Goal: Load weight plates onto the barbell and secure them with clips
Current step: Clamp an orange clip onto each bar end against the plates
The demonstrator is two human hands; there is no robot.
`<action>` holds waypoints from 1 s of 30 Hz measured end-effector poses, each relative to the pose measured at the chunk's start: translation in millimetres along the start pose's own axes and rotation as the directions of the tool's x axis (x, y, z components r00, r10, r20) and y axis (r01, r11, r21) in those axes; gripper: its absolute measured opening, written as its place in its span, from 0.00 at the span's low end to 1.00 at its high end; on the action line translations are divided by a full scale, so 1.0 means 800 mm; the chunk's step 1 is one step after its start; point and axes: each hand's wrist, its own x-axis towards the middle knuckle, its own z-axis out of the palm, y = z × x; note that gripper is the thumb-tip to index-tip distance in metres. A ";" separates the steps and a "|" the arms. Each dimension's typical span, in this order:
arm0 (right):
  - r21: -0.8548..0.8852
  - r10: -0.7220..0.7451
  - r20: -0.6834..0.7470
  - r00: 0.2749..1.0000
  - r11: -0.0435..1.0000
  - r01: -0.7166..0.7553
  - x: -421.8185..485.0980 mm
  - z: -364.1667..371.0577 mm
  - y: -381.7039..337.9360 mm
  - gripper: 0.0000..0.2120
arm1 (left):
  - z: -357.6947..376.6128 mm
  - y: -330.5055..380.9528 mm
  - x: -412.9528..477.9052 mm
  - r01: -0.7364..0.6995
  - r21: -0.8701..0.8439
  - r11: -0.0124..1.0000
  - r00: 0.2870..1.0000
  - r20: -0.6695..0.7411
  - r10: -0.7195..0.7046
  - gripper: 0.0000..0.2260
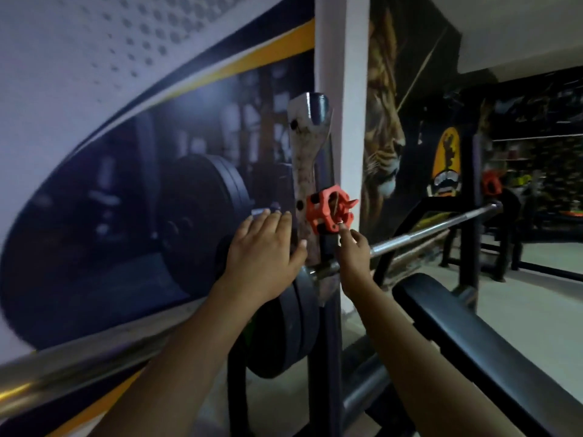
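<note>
A steel barbell (426, 230) lies across the bench rack, running from the near upright toward the far right. Black weight plates (287, 329) sit on its near sleeve, just left of the upright. My left hand (263, 257) rests flat with straight fingers on top of the plates. An orange clip (329, 211) hangs on the worn rack upright (304, 152). My right hand (353, 250) reaches up to it, fingertips touching the clip's lower edge. A second orange clip (490, 184) sits on the far upright.
A black padded bench (473, 329) stretches below the bar on the right. A printed wall (94, 121) stands close on the left. A thick chrome bar (63, 370) crosses the lower left corner. Open floor lies at the right behind the far rack.
</note>
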 end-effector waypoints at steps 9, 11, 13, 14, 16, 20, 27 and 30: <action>0.591 0.273 0.361 0.892 0.673 -0.445 0.036 -0.005 -0.013 0.18 | -0.006 0.017 -0.004 0.176 0.128 0.976 0.968 0.157 -0.195 0.24; 0.553 0.260 0.358 0.897 0.715 -0.428 0.037 -0.011 -0.014 0.13 | -0.009 0.021 -0.003 0.198 0.142 0.970 0.960 0.173 -0.222 0.24; 0.521 0.248 0.370 0.895 0.742 -0.421 0.036 -0.016 -0.019 0.11 | -0.012 0.026 0.001 0.213 0.146 0.966 0.956 0.175 -0.237 0.23; 0.513 0.242 0.378 0.894 0.749 -0.420 0.035 -0.019 -0.023 0.13 | -0.014 0.028 0.003 0.216 0.141 0.966 0.956 0.171 -0.238 0.23; 0.497 0.214 0.403 0.890 0.765 -0.409 0.032 -0.023 -0.033 0.15 | -0.019 0.031 0.010 0.233 0.099 0.967 0.956 0.157 -0.246 0.23; 0.484 0.147 0.429 0.891 0.796 -0.364 0.023 -0.034 -0.057 0.12 | -0.035 0.034 0.029 0.357 -0.182 0.916 0.932 0.138 -0.336 0.23; 0.350 0.049 0.423 0.905 0.912 -0.213 -0.037 -0.039 -0.096 0.09 | -0.058 0.032 0.043 0.372 -0.650 0.663 0.911 0.120 -0.394 0.19; 0.301 -0.012 0.411 0.911 0.946 -0.123 -0.083 -0.023 -0.108 0.10 | -0.073 0.017 0.027 0.305 -0.761 0.573 0.922 0.086 -0.377 0.13</action>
